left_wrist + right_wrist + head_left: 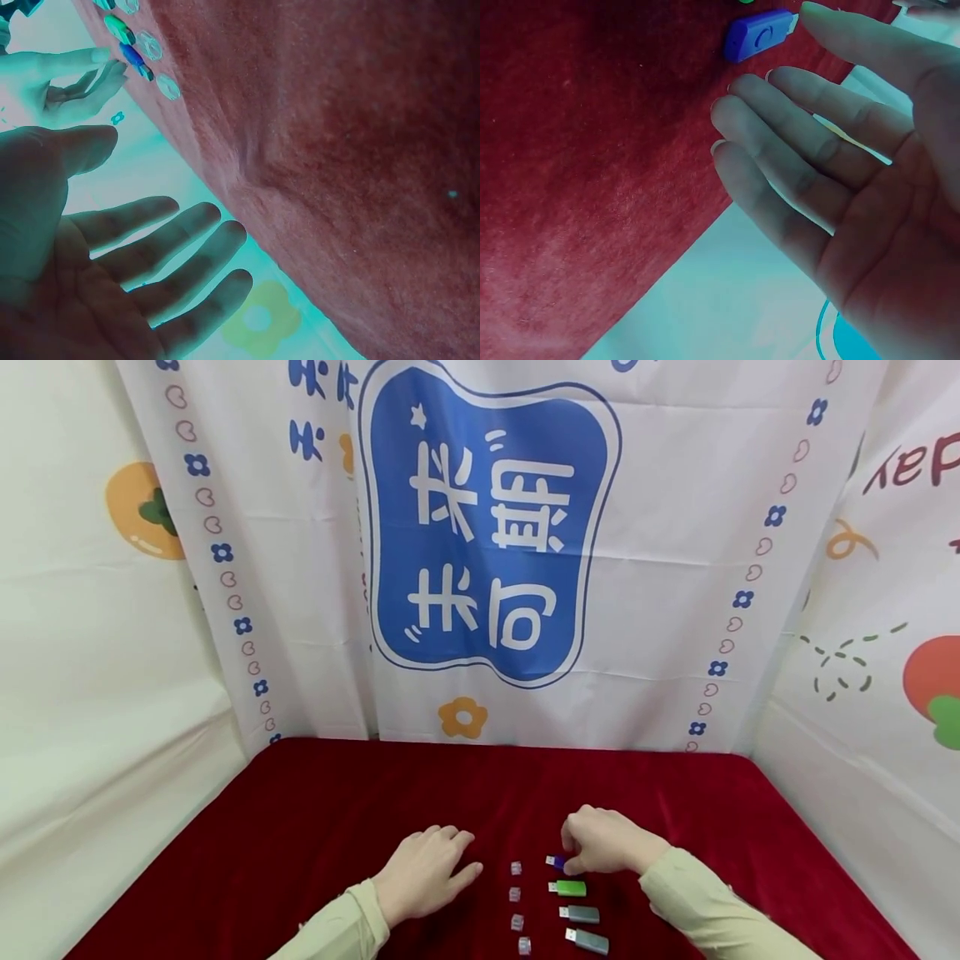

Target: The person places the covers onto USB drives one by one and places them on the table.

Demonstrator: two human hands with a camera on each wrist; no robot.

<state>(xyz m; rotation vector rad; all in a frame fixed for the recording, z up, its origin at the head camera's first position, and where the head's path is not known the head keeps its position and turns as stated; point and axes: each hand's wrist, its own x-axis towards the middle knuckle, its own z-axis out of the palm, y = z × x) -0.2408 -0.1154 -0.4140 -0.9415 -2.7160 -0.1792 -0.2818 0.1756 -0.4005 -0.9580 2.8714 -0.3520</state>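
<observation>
My right hand point(606, 841) is over a blue USB stick point(759, 35) that lies on the red cloth. Its fingers are relaxed and apart in the right wrist view, with the thumb tip close by the stick's metal plug. Left of that, my left hand point(423, 872) hovers above the cloth, fingers spread and holding nothing. Below the blue stick lie a green USB stick point(572, 888), a grey USB stick point(583, 914) and another grey USB stick point(590, 941), plugs pointing left. Between the hands runs a column of small clear caps point(514, 894).
The red cloth point(337, 810) covers the table up to its far edge. White printed curtains point(660, 610) stand behind and on both sides of it.
</observation>
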